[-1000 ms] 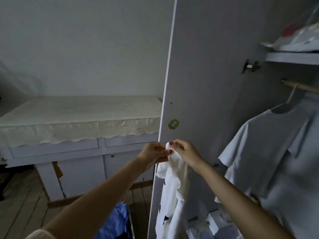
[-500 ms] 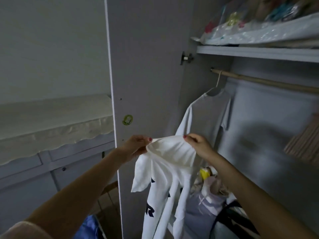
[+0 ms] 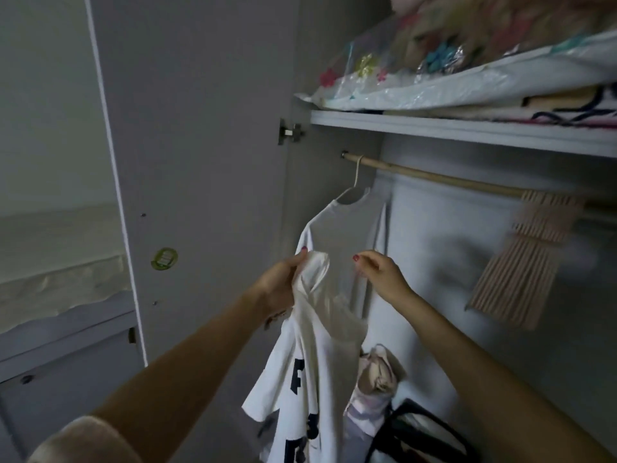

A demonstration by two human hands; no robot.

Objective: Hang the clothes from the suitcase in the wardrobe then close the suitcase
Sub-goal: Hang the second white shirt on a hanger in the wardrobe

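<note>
- White cotton, printed with dark block letters: the T-shirt (image 3: 310, 379) hangs from the left hand (image 3: 278, 285), whose fingers and thumb are curled round the bunched collar; the rest of the shirt drapes straight down in front of the open wardrobe.
- Right hand (image 3: 380, 274) is raised just beside the shirt's collar but apart from it, fingers loosely curled toward the thumb (whether it pinches any cloth I cannot tell; nothing shows between the fingertips).
- Behind both hands a pale grey shirt (image 3: 347, 235) hangs on a white hanger (image 3: 355, 182) hooked over the wooden rail (image 3: 434, 177), near the rail's left end.
- Further right on the rail hangs a bundle of thin wooden slats (image 3: 524, 262), tilted.
- Above the rail, a shelf (image 3: 467, 130) carries plastic-wrapped bedding (image 3: 467, 71) with bright flowers.
- Wardrobe door (image 3: 200, 162) stands open at the left, a round green sticker (image 3: 163, 259) on it.
- Low in the wardrobe, beside the hanging shirt, sit a crumpled pale bag (image 3: 377, 379) and something with black straps (image 3: 420, 432).
</note>
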